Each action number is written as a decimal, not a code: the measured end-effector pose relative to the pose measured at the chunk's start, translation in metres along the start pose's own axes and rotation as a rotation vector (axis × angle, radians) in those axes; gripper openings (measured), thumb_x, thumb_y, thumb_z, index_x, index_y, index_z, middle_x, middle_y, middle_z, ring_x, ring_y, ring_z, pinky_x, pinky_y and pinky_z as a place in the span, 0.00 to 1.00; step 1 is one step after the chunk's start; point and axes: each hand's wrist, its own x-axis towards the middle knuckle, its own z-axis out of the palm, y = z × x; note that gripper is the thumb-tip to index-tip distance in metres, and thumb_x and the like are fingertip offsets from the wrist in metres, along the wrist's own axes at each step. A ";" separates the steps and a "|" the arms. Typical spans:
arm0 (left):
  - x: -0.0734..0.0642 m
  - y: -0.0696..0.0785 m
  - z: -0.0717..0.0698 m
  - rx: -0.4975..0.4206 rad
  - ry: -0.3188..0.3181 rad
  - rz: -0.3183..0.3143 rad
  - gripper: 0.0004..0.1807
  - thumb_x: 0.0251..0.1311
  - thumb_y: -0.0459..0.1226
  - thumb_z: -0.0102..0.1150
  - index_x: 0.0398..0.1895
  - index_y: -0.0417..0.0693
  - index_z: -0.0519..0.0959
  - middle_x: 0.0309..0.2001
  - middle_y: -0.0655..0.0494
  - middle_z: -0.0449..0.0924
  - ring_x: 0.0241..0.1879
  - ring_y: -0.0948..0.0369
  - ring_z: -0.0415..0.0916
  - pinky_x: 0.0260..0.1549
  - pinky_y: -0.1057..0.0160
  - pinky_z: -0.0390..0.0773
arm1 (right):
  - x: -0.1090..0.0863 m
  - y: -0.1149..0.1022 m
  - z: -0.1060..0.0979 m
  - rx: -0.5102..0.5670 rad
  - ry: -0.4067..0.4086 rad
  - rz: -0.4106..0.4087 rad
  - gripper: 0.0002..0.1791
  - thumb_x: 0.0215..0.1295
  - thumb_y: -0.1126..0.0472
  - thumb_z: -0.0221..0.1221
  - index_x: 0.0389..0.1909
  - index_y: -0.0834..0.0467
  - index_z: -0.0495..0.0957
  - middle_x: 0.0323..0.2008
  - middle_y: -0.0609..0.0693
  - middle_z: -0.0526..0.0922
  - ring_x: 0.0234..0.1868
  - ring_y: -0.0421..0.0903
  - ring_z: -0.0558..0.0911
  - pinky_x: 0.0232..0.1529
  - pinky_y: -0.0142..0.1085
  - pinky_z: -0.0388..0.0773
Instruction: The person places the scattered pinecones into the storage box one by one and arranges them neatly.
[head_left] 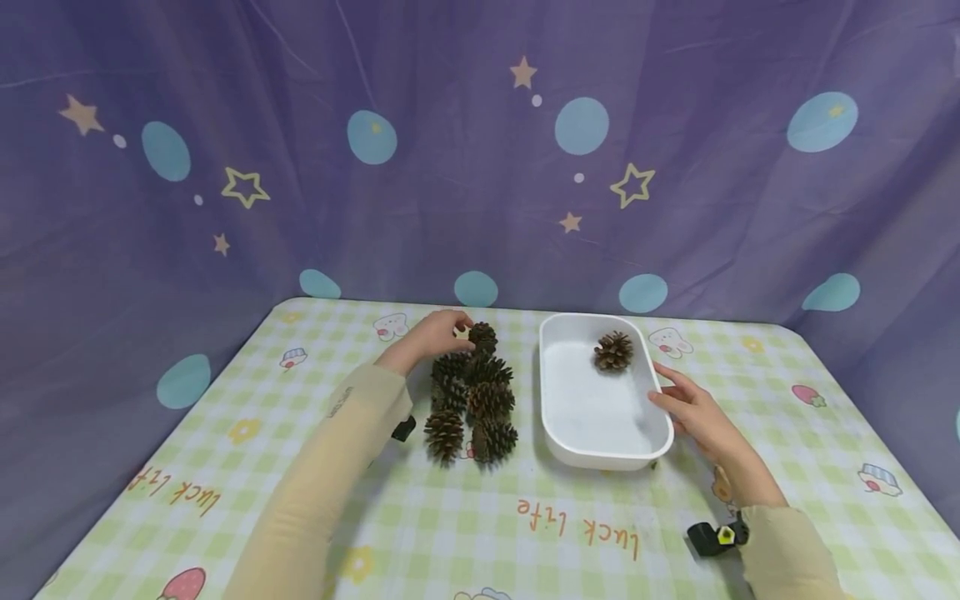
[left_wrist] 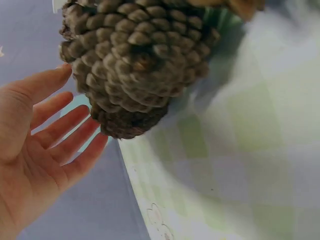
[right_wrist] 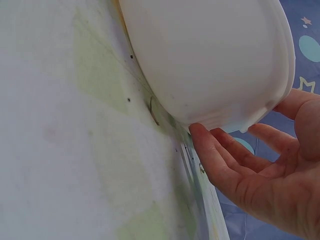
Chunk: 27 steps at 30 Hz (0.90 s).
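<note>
My left hand [head_left: 437,335] reaches to the back of a cluster of brown pine cones [head_left: 491,400]. In the left wrist view its parted fingers and thumb are right beside a pine cone [left_wrist: 135,60], nearly straight. That far cone [head_left: 483,337] stands at the back end of the cluster. To the right is a white rectangular tub [head_left: 581,417] with rounded corners, holding one pine cone [head_left: 613,352] near its back right. My right hand [head_left: 701,417] holds the tub's right side, thumb at the rim and fingers [right_wrist: 210,155] against the outer wall.
A green-checked tablecloth [head_left: 420,533] with printed pictures and lettering covers the table. Behind it hangs a purple curtain [head_left: 450,233] with stars and blue ovals. Small dark crumbs [right_wrist: 128,100] lie beside the tub.
</note>
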 end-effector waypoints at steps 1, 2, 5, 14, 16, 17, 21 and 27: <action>-0.001 -0.002 0.000 0.005 -0.016 0.004 0.25 0.58 0.42 0.58 0.57 0.42 0.71 0.53 0.43 0.73 0.52 0.50 0.71 0.51 0.53 0.72 | 0.000 0.000 0.000 0.000 -0.002 -0.001 0.39 0.65 0.50 0.53 0.71 0.52 0.44 0.60 0.70 0.62 0.43 0.40 0.77 0.39 0.34 0.80; -0.002 -0.003 0.001 0.010 -0.028 0.010 0.25 0.58 0.42 0.58 0.57 0.41 0.70 0.53 0.43 0.74 0.53 0.49 0.71 0.51 0.53 0.72 | 0.000 0.000 0.000 0.000 -0.003 -0.002 0.39 0.65 0.50 0.53 0.71 0.52 0.44 0.60 0.70 0.62 0.43 0.41 0.77 0.39 0.34 0.80; -0.007 -0.005 0.001 0.001 -0.068 0.007 0.25 0.58 0.41 0.57 0.57 0.40 0.70 0.53 0.42 0.73 0.53 0.48 0.71 0.51 0.52 0.72 | 0.000 0.001 0.000 0.005 -0.006 -0.005 0.39 0.65 0.51 0.53 0.71 0.52 0.43 0.60 0.70 0.62 0.44 0.41 0.77 0.39 0.34 0.80; -0.011 -0.014 0.005 -0.034 -0.154 -0.017 0.25 0.60 0.45 0.54 0.56 0.39 0.70 0.51 0.42 0.75 0.50 0.50 0.73 0.47 0.54 0.74 | 0.000 0.000 0.000 0.007 -0.003 -0.005 0.39 0.65 0.51 0.52 0.71 0.52 0.44 0.60 0.71 0.62 0.44 0.42 0.77 0.38 0.35 0.80; -0.011 -0.014 0.006 -0.032 -0.166 -0.021 0.24 0.61 0.45 0.53 0.56 0.39 0.70 0.51 0.42 0.75 0.50 0.50 0.73 0.47 0.54 0.75 | 0.000 0.000 0.000 0.005 -0.001 -0.004 0.39 0.65 0.51 0.53 0.71 0.52 0.44 0.59 0.71 0.62 0.44 0.41 0.78 0.38 0.35 0.80; -0.011 -0.015 0.006 -0.030 -0.171 -0.022 0.24 0.61 0.45 0.53 0.56 0.39 0.70 0.51 0.42 0.75 0.50 0.50 0.73 0.47 0.54 0.75 | 0.000 0.000 0.000 0.005 -0.001 -0.005 0.39 0.65 0.51 0.53 0.71 0.52 0.44 0.59 0.71 0.62 0.43 0.41 0.78 0.38 0.35 0.80; -0.011 -0.014 0.006 -0.032 -0.190 -0.023 0.23 0.63 0.45 0.51 0.56 0.40 0.70 0.52 0.42 0.74 0.50 0.50 0.73 0.46 0.54 0.75 | 0.000 0.000 0.000 0.008 -0.003 -0.010 0.39 0.65 0.51 0.53 0.71 0.53 0.44 0.59 0.71 0.62 0.43 0.41 0.78 0.38 0.35 0.80; -0.012 -0.014 0.008 -0.025 -0.193 -0.022 0.23 0.63 0.45 0.50 0.57 0.42 0.70 0.52 0.43 0.74 0.50 0.51 0.73 0.47 0.54 0.74 | 0.000 0.000 0.000 0.010 -0.002 -0.011 0.39 0.65 0.51 0.53 0.71 0.53 0.44 0.59 0.71 0.62 0.43 0.41 0.78 0.38 0.35 0.80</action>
